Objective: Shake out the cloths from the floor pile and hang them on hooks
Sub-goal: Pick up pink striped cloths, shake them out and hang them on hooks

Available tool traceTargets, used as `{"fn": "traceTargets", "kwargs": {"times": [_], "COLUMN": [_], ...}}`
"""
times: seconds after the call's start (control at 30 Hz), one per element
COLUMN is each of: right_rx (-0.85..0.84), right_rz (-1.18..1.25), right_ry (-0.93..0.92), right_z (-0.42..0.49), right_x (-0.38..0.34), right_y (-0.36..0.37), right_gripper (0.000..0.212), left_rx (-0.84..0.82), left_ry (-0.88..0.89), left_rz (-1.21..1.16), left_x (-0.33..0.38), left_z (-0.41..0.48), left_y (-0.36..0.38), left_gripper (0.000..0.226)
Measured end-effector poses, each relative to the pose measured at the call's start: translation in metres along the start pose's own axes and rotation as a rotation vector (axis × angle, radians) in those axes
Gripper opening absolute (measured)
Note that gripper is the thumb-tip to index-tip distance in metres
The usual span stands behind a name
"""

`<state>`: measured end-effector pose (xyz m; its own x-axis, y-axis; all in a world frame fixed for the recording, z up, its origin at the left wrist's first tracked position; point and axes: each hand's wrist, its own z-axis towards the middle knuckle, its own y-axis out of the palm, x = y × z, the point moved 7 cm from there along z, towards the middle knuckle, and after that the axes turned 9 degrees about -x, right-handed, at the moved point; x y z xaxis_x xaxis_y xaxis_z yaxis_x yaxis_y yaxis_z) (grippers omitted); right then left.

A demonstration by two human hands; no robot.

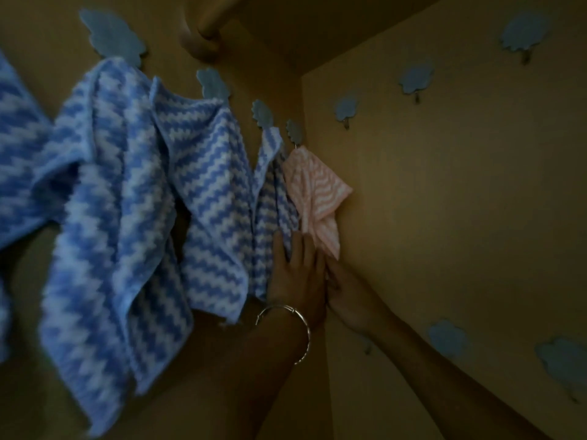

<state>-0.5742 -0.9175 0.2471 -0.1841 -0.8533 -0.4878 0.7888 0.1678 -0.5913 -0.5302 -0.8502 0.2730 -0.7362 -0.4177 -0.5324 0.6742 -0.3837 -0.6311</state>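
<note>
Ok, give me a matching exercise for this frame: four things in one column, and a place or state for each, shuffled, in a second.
Column one:
1. pink-and-white zigzag cloth
2. silver metal bangle
3. blue cloud-shaped hook at the top right
4. large blue-and-white zigzag cloth

Column two:
A. holds no cloth
B. worn just below the left hand
C. hangs from the hook nearest the corner
D. hangs from the uppermost hook on the left wall

Pairs: 1-C, 2-B, 3-A, 4-D

Four blue cloths (209, 192); one pink cloth (314, 188)
</note>
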Motion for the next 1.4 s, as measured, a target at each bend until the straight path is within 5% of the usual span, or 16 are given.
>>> {"fn": "traceTargets", "kwargs": {"times": [0.23,0.57,0.67,0.77,0.83,0.93,1.07,1.2,1.4], "right_rx": [-0.148,-0.191,-0.238,-0.463,-0.597,-0.843,-1.276,-1.299,-1.249], "right_rz": [-0.26,-0.411,-0.413,-0.372,-0.364,-0.531,-0.541,-0.53,-0.516], "right_ry": [-0.022,-0.135,-0.107,0.042,0.09,0.129,0.201,-0.235,-0.86], "right_z": [-0.049,-0.06,-0.069,-0.098,-0.125,-0.182,-0.273,-0.328,-0.449], "right_x": [-0.026,-0.111,-0.125,-0.137,-0.158,-0.214,-0.326,-0.473,-0.685], "right_y": [0.02,0.035,0.06,0.106,0.141,0.191,0.262,0.332,0.398], "right_gripper": [0.023,0.023,0.042,0.061,0.054,0.039,0.051,0.035,0.042], "left_rx": [-0.017,-0.022,-0.147,-0.161,-0.274,-0.41,-0.615,-0.749,-0.852], "left_ry": [0.1,0.122,0.1,0.079,0.065,-0.068,-0.32,-0.631,-1.02], "left_rz": [-0.091,-0.204,-0.233,-0.161,-0.15,-0.139,-0.142,-0.159,-0.094], "left_x": [-0.001,-0.044,-0.06,-0.087,-0.103,-0.134,-0.197,-0.267,-0.328], "left_z": [-0.04,-0.147,-0.201,-0.265,-0.313,-0.405,-0.553,-0.704,-0.906], "left_y": [0.003,-0.021,-0.01,-0.014,-0.015,-0.016,-0.018,-0.057,-0.158], "left_gripper": [0.072,0.074,0.075,0.079,0.078,0.076,0.071,0.064,0.059]}}
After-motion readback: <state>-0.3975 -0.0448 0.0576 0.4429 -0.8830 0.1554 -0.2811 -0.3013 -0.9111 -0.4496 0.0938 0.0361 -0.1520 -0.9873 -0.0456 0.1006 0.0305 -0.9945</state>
